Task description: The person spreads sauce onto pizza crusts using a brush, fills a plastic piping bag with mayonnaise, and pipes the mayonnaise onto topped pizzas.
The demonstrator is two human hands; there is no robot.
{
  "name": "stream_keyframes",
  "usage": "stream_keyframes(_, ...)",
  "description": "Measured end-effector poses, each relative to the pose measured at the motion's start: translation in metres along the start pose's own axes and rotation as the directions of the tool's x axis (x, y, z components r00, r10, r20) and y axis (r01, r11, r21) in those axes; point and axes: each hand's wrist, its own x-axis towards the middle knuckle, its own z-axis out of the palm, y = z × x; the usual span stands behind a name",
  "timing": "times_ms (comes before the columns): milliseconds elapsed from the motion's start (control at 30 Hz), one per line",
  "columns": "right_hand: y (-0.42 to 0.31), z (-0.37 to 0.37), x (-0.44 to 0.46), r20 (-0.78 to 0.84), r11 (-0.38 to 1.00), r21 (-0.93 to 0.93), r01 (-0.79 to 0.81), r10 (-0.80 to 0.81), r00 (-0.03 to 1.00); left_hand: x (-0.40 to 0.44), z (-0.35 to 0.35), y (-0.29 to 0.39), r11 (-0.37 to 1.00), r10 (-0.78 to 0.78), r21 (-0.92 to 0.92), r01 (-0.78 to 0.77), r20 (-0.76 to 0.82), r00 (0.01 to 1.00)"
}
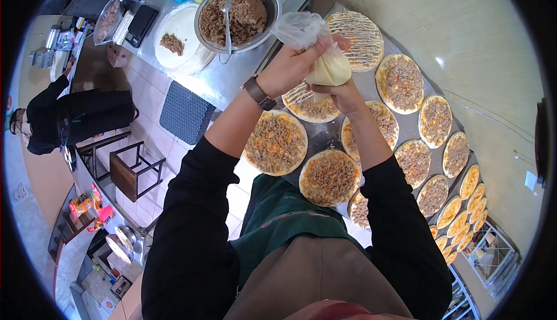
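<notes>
A clear plastic bag filled with pale cream sauce is held between my two hands. My left hand, with a watch on its wrist, grips the bag's gathered upper part. My right hand is closed round the bag's lower end, over a round flatbread partly covered with white sauce lines. Behind the bag lies another flatbread striped all over with sauce. Flatbreads with crumbled meat but no sauce lines, such as one at the left and one in front, lie around. The bag's tip is hidden.
A metal bowl of ground meat with a spoon stands on the steel counter, beside stacked flat dough rounds. Many more flatbreads fill the dark table at the right. Stools and another person are at the left.
</notes>
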Motion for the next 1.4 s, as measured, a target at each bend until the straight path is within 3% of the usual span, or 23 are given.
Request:
stream_keyframes(133, -0.043, 0.008, -0.008, 0.016, 0.967, 0.249, 0.051, -0.057, 0.998, -0.004, 0.005, 0.012, 0.995, -0.032, -0.100, 0.023, -0.088, 0.996)
stream_keyframes(200, -0.056, 0.009, -0.007, -0.120, 0.934, -0.006, 0.358, -0.356, 0.927, -0.003, 0.005, 0.013, 0.995, -0.026, -0.100, 0.012, -0.132, 0.991)
stream_keyframes(233, -0.061, 0.012, -0.005, -0.157, 0.893, -0.213, 0.396, -0.431, 0.888, -0.001, 0.005, 0.014, 0.999, 0.038, -0.015, -0.039, -0.094, 0.995)
stream_keyframes(267, -0.067, 0.015, -0.004, -0.157, 0.893, -0.214, 0.396, -0.432, 0.888, 0.001, 0.006, 0.015, 0.993, 0.098, 0.067, -0.094, -0.050, 0.994)
stream_keyframes(333, -0.085, 0.025, -0.003, -0.066, 0.575, -0.703, 0.419, -0.640, 0.766, 0.002, 0.007, 0.019, 0.994, 0.108, 0.042, -0.105, -0.061, 0.992)
stream_keyframes(433, -0.101, 0.039, -0.002, -0.007, 0.462, -0.802, 0.380, -0.643, 0.766, 0.003, 0.007, 0.022, 0.994, 0.114, 0.016, -0.113, -0.079, 0.990)
stream_keyframes(567, -0.105, 0.045, 0.001, 0.007, 0.473, -0.798, 0.374, -0.612, 0.791, 0.004, 0.009, 0.017, 0.989, 0.144, 0.045, -0.141, -0.084, 0.986)
stream_keyframes(633, -0.102, 0.039, 0.002, -0.065, 0.643, -0.684, 0.344, -0.523, 0.850, 0.003, 0.009, 0.019, 0.993, 0.120, 0.015, -0.119, -0.084, 0.989)
stream_keyframes(667, -0.102, 0.039, 0.002, -0.064, 0.643, -0.684, 0.344, -0.522, 0.850, 0.002, 0.009, 0.021, 0.995, 0.094, -0.014, -0.095, -0.084, 0.992)
stream_keyframes(733, -0.103, 0.039, 0.003, -0.142, 0.824, -0.440, 0.358, -0.457, 0.878, 0.000, 0.009, 0.023, 0.996, 0.085, -0.034, -0.087, -0.076, 0.994)
stream_keyframes(800, -0.105, 0.040, 0.003, -0.184, 0.861, -0.393, 0.323, -0.418, 0.890, -0.003, 0.007, 0.024, 0.996, 0.073, -0.055, -0.077, -0.066, 0.995)
stream_keyframes(867, -0.110, 0.043, 0.005, -0.221, 0.894, -0.342, 0.291, -0.377, 0.899, -0.006, 0.004, 0.024, 0.992, -0.014, 0.129, 0.020, -0.043, 0.999)
stream_keyframes(900, -0.113, 0.046, 0.005, -0.234, 0.880, -0.377, 0.288, -0.391, 0.890, -0.006, 0.004, 0.022, 0.991, -0.016, 0.128, 0.022, -0.043, 0.999)
stream_keyframes(967, -0.117, 0.048, 0.006, -0.247, 0.867, -0.410, 0.282, -0.403, 0.881, -0.002, 0.004, 0.014, 0.932, -0.018, 0.362, 0.009, 0.020, 1.000)
stream_keyframes(1000, -0.118, 0.048, 0.007, -0.168, 0.806, -0.506, 0.307, -0.441, 0.881, -0.001, 0.003, 0.010, 0.933, -0.021, 0.360, 0.012, 0.021, 1.000)
stream_keyframes(1100, -0.129, 0.047, 0.007, -0.011, 0.652, -0.651, 0.388, -0.520, 0.854, 0.001, 0.013, 0.003, 0.779, 0.397, 0.541, -0.317, -0.034, 0.917)
stream_keyframes(1133, -0.132, 0.046, 0.008, 0.073, 0.558, -0.698, 0.448, -0.568, 0.820, 0.007, 0.012, 0.003, 0.781, 0.394, 0.539, -0.316, -0.033, 0.918)
stream_keyframes(1200, -0.126, 0.021, 0.011, 0.035, 0.557, -0.679, 0.479, -0.627, 0.778, 0.022, 0.007, 0.001, 0.462, 0.563, 0.770, -0.441, 0.130, 0.816)
stream_keyframes(1233, -0.120, 0.009, 0.010, 0.002, 0.550, -0.658, 0.515, -0.683, 0.731, 0.022, 0.020, 0.016, 0.918, 0.318, 0.269, -0.290, -0.063, 0.946)
stream_keyframes(1267, -0.111, 0.001, 0.006, 0.000, 0.553, -0.656, 0.513, -0.680, 0.733, 0.024, 0.020, 0.017, 0.919, 0.314, 0.269, -0.286, -0.065, 0.947)
stream_keyframes(1333, -0.083, -0.012, -0.001, -0.039, 0.792, -0.490, 0.363, -0.436, 0.899, 0.029, 0.017, 0.017, 0.846, 0.371, 0.446, -0.291, -0.103, 0.923)
stream_keyframes(1367, -0.068, -0.017, -0.003, 0.003, 0.764, -0.602, 0.232, -0.289, 0.957, 0.028, 0.021, 0.018, 0.849, 0.365, 0.446, -0.285, -0.103, 0.925)
stream_keyframes(1400, -0.051, -0.019, -0.004, -0.003, 0.767, -0.599, 0.228, -0.287, 0.958, 0.028, 0.026, 0.018, 0.926, 0.292, 0.302, -0.225, -0.198, 0.936)
